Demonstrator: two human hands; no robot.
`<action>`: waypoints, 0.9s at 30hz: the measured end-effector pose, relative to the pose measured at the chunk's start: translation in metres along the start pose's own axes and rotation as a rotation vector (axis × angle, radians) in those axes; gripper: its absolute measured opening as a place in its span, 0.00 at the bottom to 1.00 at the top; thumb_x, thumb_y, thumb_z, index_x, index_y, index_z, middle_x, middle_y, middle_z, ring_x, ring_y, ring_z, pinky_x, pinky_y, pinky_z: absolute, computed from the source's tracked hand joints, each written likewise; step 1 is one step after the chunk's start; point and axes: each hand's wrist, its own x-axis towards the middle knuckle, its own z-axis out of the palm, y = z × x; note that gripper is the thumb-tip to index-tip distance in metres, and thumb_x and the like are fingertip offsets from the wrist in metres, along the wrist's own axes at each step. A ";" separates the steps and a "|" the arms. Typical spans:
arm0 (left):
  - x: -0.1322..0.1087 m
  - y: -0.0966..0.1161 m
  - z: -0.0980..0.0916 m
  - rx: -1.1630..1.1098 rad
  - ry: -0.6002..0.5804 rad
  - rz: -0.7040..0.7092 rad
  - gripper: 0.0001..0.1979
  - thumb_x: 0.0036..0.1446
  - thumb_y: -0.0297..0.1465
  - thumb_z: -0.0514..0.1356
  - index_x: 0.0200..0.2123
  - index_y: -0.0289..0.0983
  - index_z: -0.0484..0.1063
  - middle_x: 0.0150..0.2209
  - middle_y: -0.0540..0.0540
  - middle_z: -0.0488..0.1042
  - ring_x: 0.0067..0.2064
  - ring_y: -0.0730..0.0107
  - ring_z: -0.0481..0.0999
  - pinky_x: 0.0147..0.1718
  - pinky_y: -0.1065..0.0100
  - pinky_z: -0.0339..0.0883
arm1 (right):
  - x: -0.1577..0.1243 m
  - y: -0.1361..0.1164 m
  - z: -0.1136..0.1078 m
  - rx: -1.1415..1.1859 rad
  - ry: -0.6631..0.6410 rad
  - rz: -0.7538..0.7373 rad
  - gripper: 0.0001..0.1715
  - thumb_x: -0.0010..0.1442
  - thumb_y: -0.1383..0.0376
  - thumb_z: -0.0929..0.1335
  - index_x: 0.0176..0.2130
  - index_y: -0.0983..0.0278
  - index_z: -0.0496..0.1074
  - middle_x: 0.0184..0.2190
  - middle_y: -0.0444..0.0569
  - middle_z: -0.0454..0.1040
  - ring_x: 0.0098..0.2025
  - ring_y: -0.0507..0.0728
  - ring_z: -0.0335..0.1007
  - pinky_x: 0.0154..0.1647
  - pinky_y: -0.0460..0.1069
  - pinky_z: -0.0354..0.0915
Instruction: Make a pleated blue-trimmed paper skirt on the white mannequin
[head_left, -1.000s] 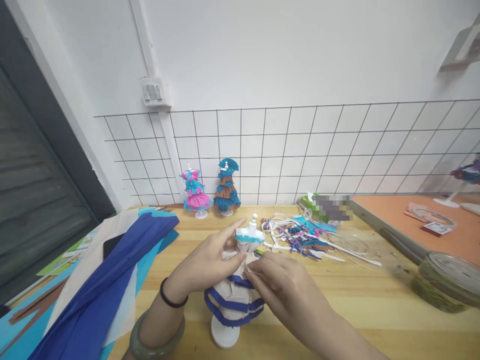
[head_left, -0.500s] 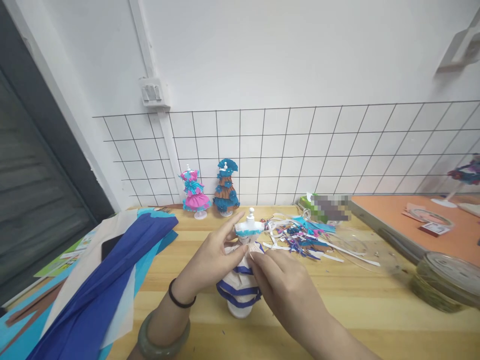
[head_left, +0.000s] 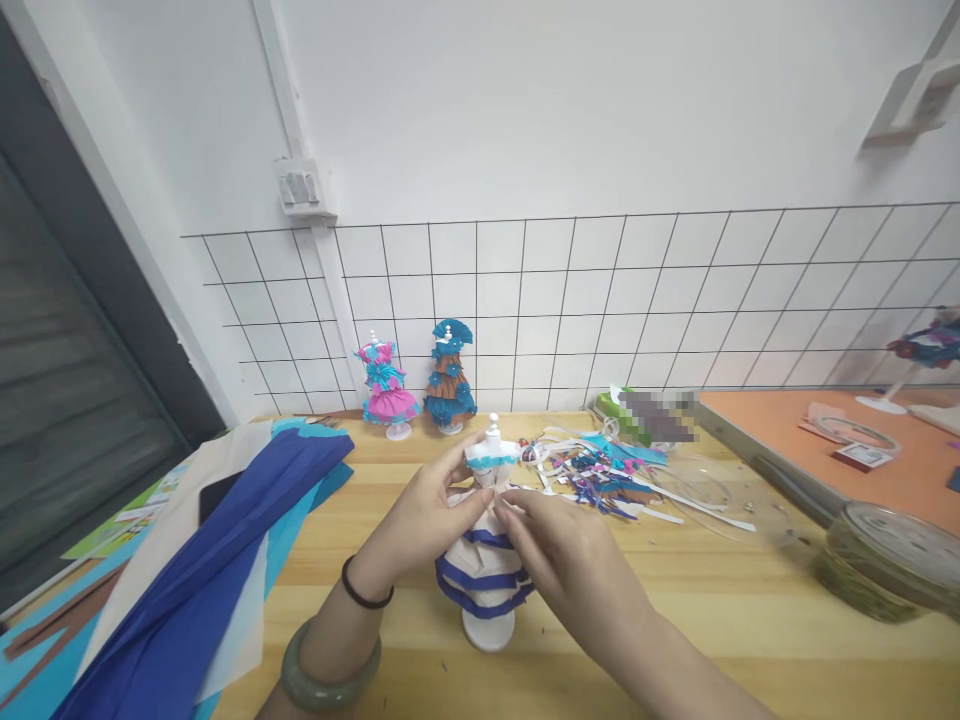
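A small white dress form [head_left: 493, 437] stands in front of me, wearing a tiered white paper dress [head_left: 480, 580] with blue bands and a light-blue ruffle at the chest. My left hand [head_left: 427, 510] is wrapped round the form's waist from the left, thumb on the front. From the right, my right hand [head_left: 566, 545] has its thumb and forefinger pinched together at the front of the waist, beside the left thumb. Its fingertips are on the dress's paper there; the exact bit between them is partly hidden. The round white base [head_left: 489, 630] shows below the skirt.
Two dressed forms, one pink [head_left: 388, 385] and one teal-brown [head_left: 449, 380], stand by the wall. Crepe paper sheets [head_left: 172, 590] lie left with a dark phone-like object [head_left: 216, 497]. Paper scraps [head_left: 611, 475] lie right, near a clear round container [head_left: 889, 560] and an orange board [head_left: 772, 425].
The dress form has tilted slightly, its head going left and its base shifting right and nearer. My right fingertips have shifted a little upward at the waist; my left hand keeps its hold.
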 end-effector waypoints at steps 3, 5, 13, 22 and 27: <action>0.000 -0.002 0.000 0.010 -0.002 0.008 0.27 0.56 0.30 0.59 0.59 0.37 0.59 0.57 0.41 0.67 0.55 0.62 0.69 0.53 0.64 0.65 | -0.001 0.002 0.001 -0.032 -0.021 -0.013 0.12 0.65 0.69 0.59 0.34 0.65 0.70 0.24 0.46 0.74 0.24 0.52 0.68 0.27 0.46 0.57; 0.000 -0.002 0.000 0.001 -0.008 0.007 0.26 0.56 0.30 0.58 0.58 0.37 0.60 0.56 0.41 0.68 0.55 0.62 0.69 0.54 0.64 0.65 | -0.002 0.002 0.003 -0.068 -0.015 -0.043 0.13 0.65 0.69 0.59 0.35 0.66 0.71 0.23 0.47 0.73 0.24 0.53 0.68 0.27 0.46 0.57; -0.001 0.000 -0.001 -0.049 -0.034 -0.004 0.28 0.55 0.28 0.58 0.60 0.37 0.57 0.56 0.40 0.68 0.57 0.60 0.68 0.55 0.62 0.64 | -0.001 0.002 0.004 -0.062 -0.014 -0.072 0.14 0.65 0.69 0.59 0.35 0.67 0.73 0.23 0.49 0.73 0.25 0.54 0.68 0.28 0.47 0.58; -0.004 0.007 -0.002 -0.021 -0.031 -0.035 0.26 0.55 0.29 0.58 0.57 0.35 0.60 0.55 0.39 0.69 0.54 0.60 0.70 0.52 0.62 0.66 | 0.005 0.002 -0.006 0.206 -0.121 0.196 0.12 0.63 0.65 0.61 0.36 0.64 0.73 0.25 0.47 0.76 0.26 0.52 0.69 0.26 0.44 0.61; -0.004 0.007 -0.003 -0.041 -0.057 0.006 0.26 0.56 0.31 0.58 0.58 0.36 0.60 0.56 0.40 0.68 0.55 0.59 0.69 0.52 0.62 0.66 | 0.007 0.009 -0.011 0.349 -0.194 0.309 0.15 0.64 0.62 0.61 0.33 0.64 0.74 0.25 0.46 0.75 0.26 0.52 0.68 0.26 0.45 0.61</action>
